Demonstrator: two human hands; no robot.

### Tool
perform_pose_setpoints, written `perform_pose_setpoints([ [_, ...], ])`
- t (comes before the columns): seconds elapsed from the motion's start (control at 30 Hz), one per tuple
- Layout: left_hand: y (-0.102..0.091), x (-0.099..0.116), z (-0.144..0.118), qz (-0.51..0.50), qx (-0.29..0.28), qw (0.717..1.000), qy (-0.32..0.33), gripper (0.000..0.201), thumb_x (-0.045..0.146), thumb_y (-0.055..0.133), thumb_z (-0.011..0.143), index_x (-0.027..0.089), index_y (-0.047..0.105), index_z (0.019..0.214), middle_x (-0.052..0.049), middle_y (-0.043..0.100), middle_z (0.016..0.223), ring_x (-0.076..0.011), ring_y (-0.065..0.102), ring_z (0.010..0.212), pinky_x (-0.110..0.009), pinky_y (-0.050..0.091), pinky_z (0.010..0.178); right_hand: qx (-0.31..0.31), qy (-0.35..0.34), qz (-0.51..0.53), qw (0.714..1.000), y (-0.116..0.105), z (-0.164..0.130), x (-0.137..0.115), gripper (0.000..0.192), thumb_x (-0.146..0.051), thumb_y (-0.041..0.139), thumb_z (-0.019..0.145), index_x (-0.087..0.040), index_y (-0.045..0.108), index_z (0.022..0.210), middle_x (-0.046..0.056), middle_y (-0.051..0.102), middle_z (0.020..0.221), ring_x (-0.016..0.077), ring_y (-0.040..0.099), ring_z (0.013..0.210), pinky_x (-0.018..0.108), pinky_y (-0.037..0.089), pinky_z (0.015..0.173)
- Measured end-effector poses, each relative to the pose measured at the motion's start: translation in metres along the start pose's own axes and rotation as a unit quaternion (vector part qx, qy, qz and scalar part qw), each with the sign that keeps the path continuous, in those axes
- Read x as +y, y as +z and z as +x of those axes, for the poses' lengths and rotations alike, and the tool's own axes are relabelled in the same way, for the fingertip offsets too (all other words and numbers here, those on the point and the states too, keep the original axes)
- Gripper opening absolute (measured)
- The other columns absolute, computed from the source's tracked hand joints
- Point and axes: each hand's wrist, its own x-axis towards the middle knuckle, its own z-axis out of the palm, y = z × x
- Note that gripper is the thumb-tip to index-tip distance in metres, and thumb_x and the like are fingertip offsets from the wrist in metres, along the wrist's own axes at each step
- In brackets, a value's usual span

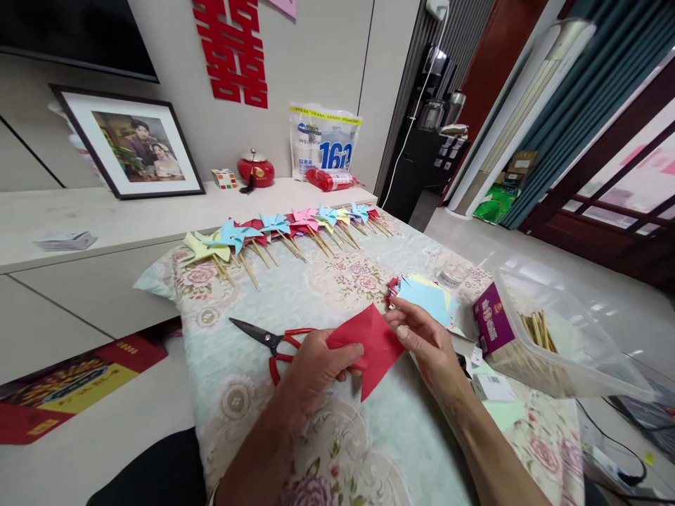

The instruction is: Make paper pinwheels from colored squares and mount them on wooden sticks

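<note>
Floral cloth [327,295]: both hands, left [311,369] and right [422,334], pinch red paper [372,344], seemingly folded.

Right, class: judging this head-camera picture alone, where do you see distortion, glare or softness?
Head view: wide-angle bending tilts the door frame and wall edges; glare whitens the clear plastic box and the floor; light is even, with soft shadows under both hands; the left hand, right hand and red paper are sharp.
</note>
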Motion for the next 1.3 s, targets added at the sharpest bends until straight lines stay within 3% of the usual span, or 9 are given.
perform_pose_setpoints([
  [0.13,-0.004,0.001,-0.001,0.013,-0.041,0.999,-0.006,0.010,0.025,0.071,0.062,0.016,0.069,0.058,-0.005,0.068,0.052,-0.0114,0.048,0.042,-0.022,0.032,0.044,-0.114,0.104,0.091,0.984,0.004,-0.003,-0.006,0.062,-0.038,0.078,0.080,-0.028,0.057,0.137,0.005,0.074,0.106,0.0239,0.069,0.092,0.039,0.052,0.086],
  [0.33,-0.007,-0.005,0.002,0.053,-0.051,0.997,0.001,0.013,0.026,0.068,0.065,0.015,0.069,0.058,-0.004,0.067,0.050,-0.0112,0.049,0.042,-0.022,0.031,0.044,-0.175,0.117,0.072,0.975,0.009,-0.008,-0.012,0.070,-0.031,0.083,0.075,-0.030,0.054,0.139,0.002,0.074,0.102,0.0216,0.070,0.091,0.036,0.054,0.083],
  [0.67,-0.007,-0.009,0.004,0.082,-0.087,0.993,-0.015,0.014,0.028,0.068,0.068,0.015,0.073,0.066,-0.005,0.068,0.053,-0.0127,0.051,0.044,-0.023,0.034,0.045,-0.135,0.119,0.033,0.983,0.013,-0.008,-0.005,0.068,-0.024,0.084,0.071,-0.027,0.056,0.134,-0.002,0.070,0.095,0.0171,0.066,0.083,0.032,0.052,0.080],
  [0.77,-0.007,-0.008,0.003,0.043,-0.090,0.995,-0.004,0.019,0.033,0.071,0.069,0.014,0.073,0.073,-0.004,0.067,0.056,-0.0116,0.050,0.045,-0.022,0.034,0.045,-0.112,0.127,0.044,0.985,0.015,-0.007,-0.004,0.069,-0.025,0.084,0.070,-0.025,0.056,0.133,-0.001,0.071,0.093,0.0179,0.066,0.082,0.032,0.052,0.078],
  [0.93,-0.003,-0.004,0.003,-0.072,-0.064,0.995,0.014,0.040,0.050,0.073,0.070,0.014,0.071,0.088,-0.005,0.070,0.070,-0.0130,0.057,0.054,-0.021,0.039,0.048,-0.018,0.116,0.076,0.990,0.019,-0.003,-0.001,0.071,-0.030,0.087,0.064,-0.023,0.058,0.128,0.000,0.072,0.092,0.0203,0.066,0.082,0.032,0.052,0.076],
  [1.13,0.014,-0.009,0.004,-0.089,-0.049,0.994,0.041,0.040,0.027,0.083,0.056,0.015,0.071,0.093,-0.007,0.075,0.079,-0.0210,0.070,0.074,-0.028,0.053,0.070,0.029,0.104,0.104,0.989,0.025,-0.002,0.002,0.064,-0.033,0.088,0.061,-0.022,0.064,0.119,0.001,0.076,0.090,0.0220,0.068,0.077,0.033,0.052,0.074],
  [1.3,0.023,-0.018,0.006,-0.088,-0.010,0.994,0.060,0.035,0.025,0.077,0.061,0.014,0.072,0.094,-0.010,0.078,0.085,-0.0278,0.072,0.085,-0.033,0.055,0.075,0.051,0.098,0.138,0.984,0.031,-0.004,0.006,0.068,-0.027,0.090,0.058,-0.022,0.062,0.120,0.002,0.077,0.094,0.0201,0.068,0.079,0.031,0.051,0.074],
])
